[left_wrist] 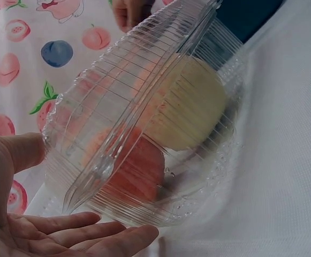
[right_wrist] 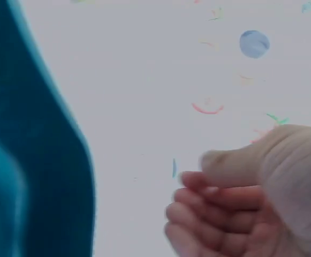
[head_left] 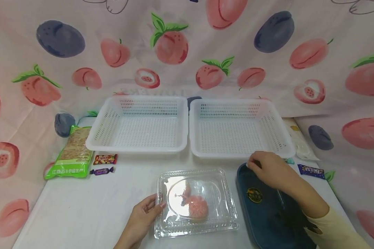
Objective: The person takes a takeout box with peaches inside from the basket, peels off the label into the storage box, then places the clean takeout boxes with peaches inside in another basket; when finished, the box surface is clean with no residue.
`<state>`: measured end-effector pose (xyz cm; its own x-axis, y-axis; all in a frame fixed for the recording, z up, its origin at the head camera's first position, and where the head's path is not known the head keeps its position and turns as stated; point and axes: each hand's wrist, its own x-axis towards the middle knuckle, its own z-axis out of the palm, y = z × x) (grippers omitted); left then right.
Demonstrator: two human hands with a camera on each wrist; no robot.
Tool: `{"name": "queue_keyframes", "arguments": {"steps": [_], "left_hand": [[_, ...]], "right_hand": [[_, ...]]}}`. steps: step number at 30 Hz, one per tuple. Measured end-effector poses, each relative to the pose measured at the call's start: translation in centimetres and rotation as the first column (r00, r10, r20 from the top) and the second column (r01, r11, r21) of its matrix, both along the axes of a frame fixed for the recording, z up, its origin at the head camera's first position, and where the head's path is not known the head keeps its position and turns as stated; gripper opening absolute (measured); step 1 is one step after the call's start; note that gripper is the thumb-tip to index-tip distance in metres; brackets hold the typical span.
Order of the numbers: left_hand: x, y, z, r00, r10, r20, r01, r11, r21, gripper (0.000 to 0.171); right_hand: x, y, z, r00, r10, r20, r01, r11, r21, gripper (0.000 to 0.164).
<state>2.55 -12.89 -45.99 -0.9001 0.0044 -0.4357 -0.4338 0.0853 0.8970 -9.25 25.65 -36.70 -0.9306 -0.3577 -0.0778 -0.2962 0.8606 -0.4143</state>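
My left hand [head_left: 142, 218] holds the left edge of a clear plastic food box [head_left: 229, 207], its thumb over the lid's rim. Inside lie a round pink piece [left_wrist: 136, 168] and a larger pale yellow one [left_wrist: 190, 104], which look like cakes. In the left wrist view my fingers extend beneath the box's near corner. My right hand [head_left: 272, 171] is over the far left corner of a dark blue tray [head_left: 268, 214]. In the right wrist view its fingers are curled, the thumb against the index finger, with nothing visible between them.
Two white perforated baskets [head_left: 137, 150] [head_left: 237, 155] stand side by side at the back. At left lie a green-and-clear food bag [head_left: 71, 155], a red candy packet [head_left: 105, 159] and a purple wrapped candy [head_left: 101, 171]. At right are a blue wrapped bar [head_left: 311, 171] and a pale bag [head_left: 302, 141].
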Motion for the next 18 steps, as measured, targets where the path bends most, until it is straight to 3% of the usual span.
{"name": "queue_keyframes", "arguments": {"steps": [3,6,8,13,18], "left_hand": [[0.0,0.0,0.0,1.000,0.005,-0.003,-0.005,1.000,-0.009,0.068],[0.0,0.1,0.0,1.000,0.007,-0.006,-0.007,1.000,-0.009,0.068],[0.0,0.1,0.0,1.000,0.007,-0.007,-0.007,1.000,-0.004,0.068],[0.1,0.1,0.0,1.000,0.012,-0.008,-0.012,1.000,-0.003,0.068],[0.1,0.1,0.0,1.000,0.009,-0.012,-0.009,1.000,-0.001,0.067]], "right_hand": [[-0.3,0.0,1.0,0.982,-0.051,-0.179,0.037,0.996,-0.081,0.008],[-0.7,0.4,1.5,0.935,-0.152,-0.319,0.093,0.977,-0.193,0.009],[-1.1,0.7,1.6,0.904,-0.235,-0.356,0.130,0.947,-0.295,0.012],[-2.3,1.9,1.3,0.868,-0.423,-0.261,0.243,0.819,-0.519,0.026],[-3.4,3.2,0.4,0.823,-0.542,-0.169,0.353,0.721,-0.596,0.032]]}}
